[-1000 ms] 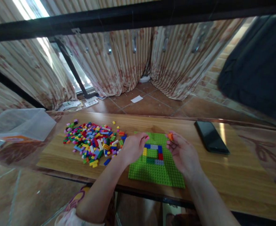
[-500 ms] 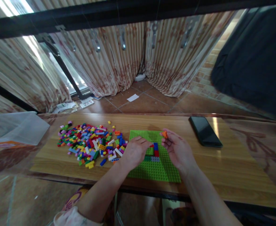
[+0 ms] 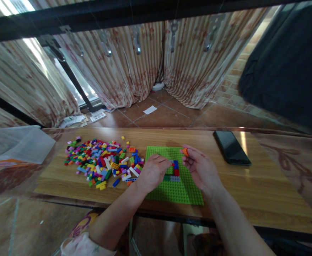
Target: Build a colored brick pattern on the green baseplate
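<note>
A green studded baseplate [image 3: 184, 193] lies on the wooden table under both hands. On it, blue, red, grey and green building bricks [image 3: 176, 171] form a low outline, its left part hidden behind my left hand. My left hand [image 3: 153, 173] is closed in a pinch at the back of this outline, its fingertips on a small red brick [image 3: 172, 163]. Above the plate's right side, my right hand [image 3: 202, 170] is turned partly palm up. Thumb and fingers hold a small orange brick [image 3: 185, 152], partly covered by the fingers.
A wide pile of mixed bricks [image 3: 100, 160] spreads left of the baseplate. A translucent plastic container [image 3: 20, 144] stands at the table's left end. To the right lies a black phone [image 3: 232, 147]. Striped curtains [image 3: 124, 71] hang beyond the table.
Both hands keep nearly the same place and grip. The left fingertips have shifted very slightly at the red brick, and the whole view has moved a little.
</note>
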### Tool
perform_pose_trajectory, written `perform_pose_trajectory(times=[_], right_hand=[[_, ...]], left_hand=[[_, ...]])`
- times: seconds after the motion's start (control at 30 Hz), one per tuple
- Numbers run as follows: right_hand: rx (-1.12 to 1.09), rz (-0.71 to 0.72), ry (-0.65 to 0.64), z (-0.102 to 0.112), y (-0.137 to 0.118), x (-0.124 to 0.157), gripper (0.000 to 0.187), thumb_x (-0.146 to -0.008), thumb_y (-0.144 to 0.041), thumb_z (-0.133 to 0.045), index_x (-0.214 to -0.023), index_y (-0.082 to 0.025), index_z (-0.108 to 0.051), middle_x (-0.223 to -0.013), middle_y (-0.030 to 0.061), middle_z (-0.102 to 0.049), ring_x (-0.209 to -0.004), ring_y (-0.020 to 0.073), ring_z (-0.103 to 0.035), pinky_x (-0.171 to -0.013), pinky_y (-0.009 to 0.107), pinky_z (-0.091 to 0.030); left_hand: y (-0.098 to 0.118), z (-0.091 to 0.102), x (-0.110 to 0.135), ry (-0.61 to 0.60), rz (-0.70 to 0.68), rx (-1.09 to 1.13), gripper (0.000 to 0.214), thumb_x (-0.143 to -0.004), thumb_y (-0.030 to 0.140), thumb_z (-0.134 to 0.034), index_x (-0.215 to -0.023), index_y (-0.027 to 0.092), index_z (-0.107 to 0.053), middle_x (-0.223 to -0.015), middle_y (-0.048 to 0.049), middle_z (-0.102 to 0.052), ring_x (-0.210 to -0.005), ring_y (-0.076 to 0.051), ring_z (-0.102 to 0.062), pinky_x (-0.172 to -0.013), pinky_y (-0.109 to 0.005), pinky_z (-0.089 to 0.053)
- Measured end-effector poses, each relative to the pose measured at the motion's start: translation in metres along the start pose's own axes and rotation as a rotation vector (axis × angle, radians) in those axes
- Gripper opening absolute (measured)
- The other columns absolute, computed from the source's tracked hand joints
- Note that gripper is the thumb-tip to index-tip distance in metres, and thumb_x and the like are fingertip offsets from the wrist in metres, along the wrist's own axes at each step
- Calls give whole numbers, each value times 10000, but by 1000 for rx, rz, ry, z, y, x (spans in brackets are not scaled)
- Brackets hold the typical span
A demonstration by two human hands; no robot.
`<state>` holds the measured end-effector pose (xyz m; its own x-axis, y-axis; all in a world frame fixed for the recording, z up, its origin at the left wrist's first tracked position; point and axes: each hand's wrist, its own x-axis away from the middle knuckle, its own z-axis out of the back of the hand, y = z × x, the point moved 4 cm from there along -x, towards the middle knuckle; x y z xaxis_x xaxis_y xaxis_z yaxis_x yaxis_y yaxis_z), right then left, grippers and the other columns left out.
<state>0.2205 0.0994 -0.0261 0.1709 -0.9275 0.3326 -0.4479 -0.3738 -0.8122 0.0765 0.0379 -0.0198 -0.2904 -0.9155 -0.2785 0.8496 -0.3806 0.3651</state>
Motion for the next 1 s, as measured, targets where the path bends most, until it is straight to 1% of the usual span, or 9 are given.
perform_pose_trajectory(times=[0.3,0.57,0.7,0.9,1.0], right_hand=[[-11,-19,9,-2,-1,2,218,-643,-223,-745,-854,-170,-735,-716,-7,-710,-526,66,-577,-473,162,-474],[-15,-33,19,-3,-1,3,226,-616,-220,-765,-835,-170,-738,-694,-7,-712,-518,67,-574,-462,156,-475],[-8,-28,10,-4,-1,3,238,-608,-225,-772,-838,-173,-739,-700,-8,-713,-526,68,-579,-465,154,-478],[1,-32,20,-4,-1,4,260,-593,-223,-775,-842,-161,-734,-695,-6,-712,-515,64,-575,-465,152,-478],[8,-32,17,-4,0,3,260,-599,-225,-771,-849,-165,-733,-708,-5,-713,-523,64,-576,-473,152,-479]], left_hand=[[4,3,0,-19,-16,-113,201,-924,152,-482,-985,182,-672,-886,-42,-677,-862,-193,-541,-813,-322,-420],[6,4,2,30,1,-129,214,-954,247,-458,-967,198,-666,-882,-40,-665,-877,-195,-536,-847,-358,-385],[6,3,2,27,0,-157,205,-945,209,-460,-982,198,-661,-880,-36,-661,-864,-196,-527,-838,-359,-381],[4,2,1,-13,9,-142,206,-921,164,-482,-978,204,-676,-892,-41,-655,-868,-197,-525,-831,-359,-380],[2,0,2,11,19,-119,206,-926,170,-486,-961,210,-685,-890,-35,-660,-872,-193,-525,-834,-358,-384]])
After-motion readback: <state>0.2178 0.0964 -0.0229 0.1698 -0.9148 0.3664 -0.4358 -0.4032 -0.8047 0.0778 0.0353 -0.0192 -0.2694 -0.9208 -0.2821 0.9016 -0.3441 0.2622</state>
